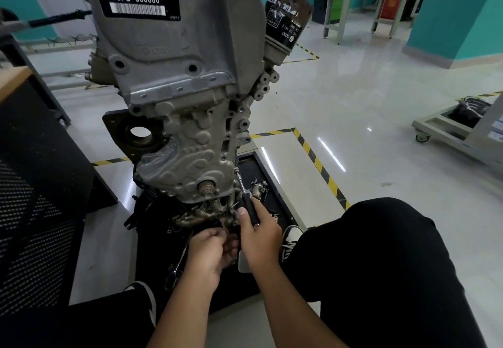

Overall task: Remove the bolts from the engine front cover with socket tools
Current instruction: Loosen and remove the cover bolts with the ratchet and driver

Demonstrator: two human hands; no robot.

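Note:
The grey engine front cover (187,154) stands upright before me on a black tray (275,195). My right hand (258,233) grips the black handle of a socket driver (249,207). Its thin metal shaft runs up-left to a bolt (236,171) on the cover's lower right edge. My left hand (209,252) sits just below and left of it, fingers curled, seemingly holding small parts; what it holds is hidden. The crankshaft stub (206,186) pokes out at the cover's bottom.
A combination wrench (178,266) lies on the tray by my left wrist. A black oil filter (287,15) juts out at upper right. My black-trousered knee (381,260) is at right, a dark perforated cabinet (35,198) at left, and a wheeled cart (460,127) far right.

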